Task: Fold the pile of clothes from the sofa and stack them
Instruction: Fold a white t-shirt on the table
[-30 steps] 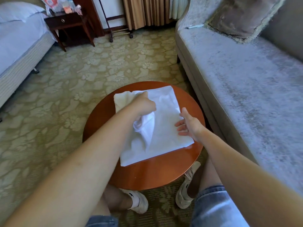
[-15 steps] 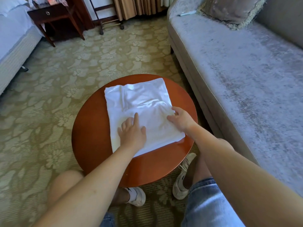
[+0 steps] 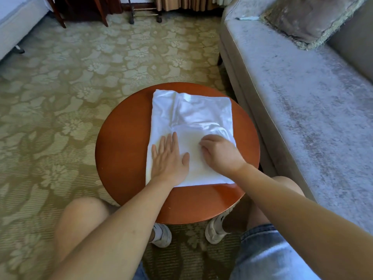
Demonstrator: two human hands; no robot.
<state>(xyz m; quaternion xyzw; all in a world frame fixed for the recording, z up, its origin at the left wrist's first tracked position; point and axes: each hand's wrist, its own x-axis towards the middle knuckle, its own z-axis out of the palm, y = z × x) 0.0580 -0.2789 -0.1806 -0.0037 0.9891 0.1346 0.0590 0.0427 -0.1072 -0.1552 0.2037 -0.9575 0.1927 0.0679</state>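
1. White garment (image 3: 191,118) lies folded into a rectangle on the round wooden table (image 3: 121,148), covering its centre and right part.
2. Left hand (image 3: 169,158) — flat, palm down, fingers spread, pressing the near-left part of the garment; grips nothing.
3. Right hand (image 3: 220,152) — on the near-right part of the cloth, fingers curled under; cannot tell if it pinches fabric.
4. Hands close together, not touching.
5. Sofa (image 3: 302,98) just right of the table, seat bare of clothes, a cushion (image 3: 308,17) at its far end.
6. Person sits, knees either side of the table, on patterned carpet (image 3: 60,98).
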